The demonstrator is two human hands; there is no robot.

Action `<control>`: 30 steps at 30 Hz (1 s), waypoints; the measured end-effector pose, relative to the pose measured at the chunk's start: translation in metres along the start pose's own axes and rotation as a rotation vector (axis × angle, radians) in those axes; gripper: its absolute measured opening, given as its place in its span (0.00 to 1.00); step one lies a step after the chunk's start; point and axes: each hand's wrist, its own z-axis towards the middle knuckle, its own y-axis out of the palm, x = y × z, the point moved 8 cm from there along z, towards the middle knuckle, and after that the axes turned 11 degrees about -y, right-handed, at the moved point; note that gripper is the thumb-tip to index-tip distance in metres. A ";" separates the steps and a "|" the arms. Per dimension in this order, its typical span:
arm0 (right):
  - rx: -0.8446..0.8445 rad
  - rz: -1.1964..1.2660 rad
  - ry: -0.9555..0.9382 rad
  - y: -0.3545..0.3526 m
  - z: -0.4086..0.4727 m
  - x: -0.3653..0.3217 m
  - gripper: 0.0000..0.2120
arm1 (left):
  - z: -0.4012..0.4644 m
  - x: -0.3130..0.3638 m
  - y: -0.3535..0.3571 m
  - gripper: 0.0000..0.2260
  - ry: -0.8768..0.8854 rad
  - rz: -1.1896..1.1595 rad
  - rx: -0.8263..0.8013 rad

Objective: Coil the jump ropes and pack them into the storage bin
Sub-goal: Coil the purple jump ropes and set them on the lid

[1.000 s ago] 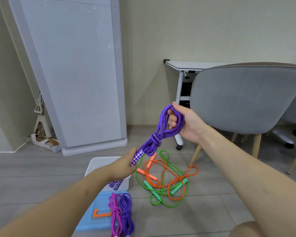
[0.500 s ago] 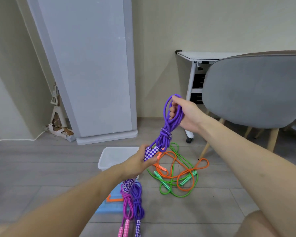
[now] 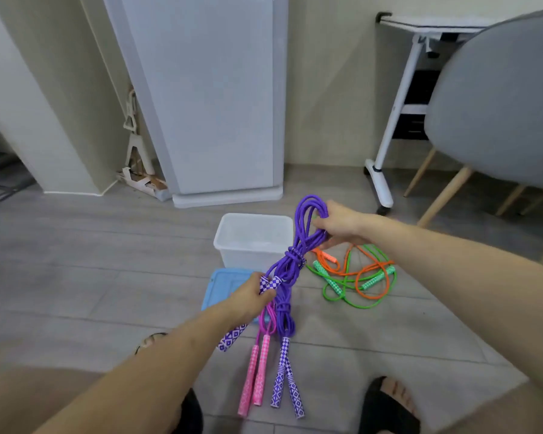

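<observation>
I hold a coiled purple jump rope (image 3: pixel 298 245) in the air above the floor. My right hand (image 3: pixel 339 225) grips its looped top end. My left hand (image 3: pixel 251 297) grips its purple-and-white patterned handles. A wrap of rope binds the coil at its middle. The clear white storage bin (image 3: pixel 229 227) stands open on the floor just behind the rope. On the floor near me lie a coiled pink rope (image 3: pixel 257 371) and a second coiled purple rope (image 3: pixel 286 374). An orange rope (image 3: pixel 373 277) and a green rope (image 3: pixel 333 285) lie tangled, uncoiled, to the right.
The bin's blue lid (image 3: pixel 223 286) lies flat in front of the bin. A grey chair (image 3: pixel 499 101) and a white table leg (image 3: pixel 386 151) stand at the right. A tall white panel (image 3: pixel 213 89) leans against the wall behind. My sandalled feet (image 3: pixel 389 405) are at the bottom.
My view tilted down and both hands lowered the purple coil toward the bin. The pink and second purple ropes' handles came into sight.
</observation>
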 end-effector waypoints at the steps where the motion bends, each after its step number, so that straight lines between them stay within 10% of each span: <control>1: -0.009 -0.031 -0.008 0.014 0.005 0.008 0.07 | 0.002 -0.015 0.008 0.14 -0.024 0.022 -0.009; 17: -0.092 -0.223 0.033 0.178 0.098 0.182 0.11 | 0.079 -0.169 0.138 0.19 -0.377 -0.056 -0.087; 30: 0.025 -0.212 0.078 0.201 0.108 0.247 0.20 | 0.109 -0.181 0.150 0.22 -0.306 0.079 0.036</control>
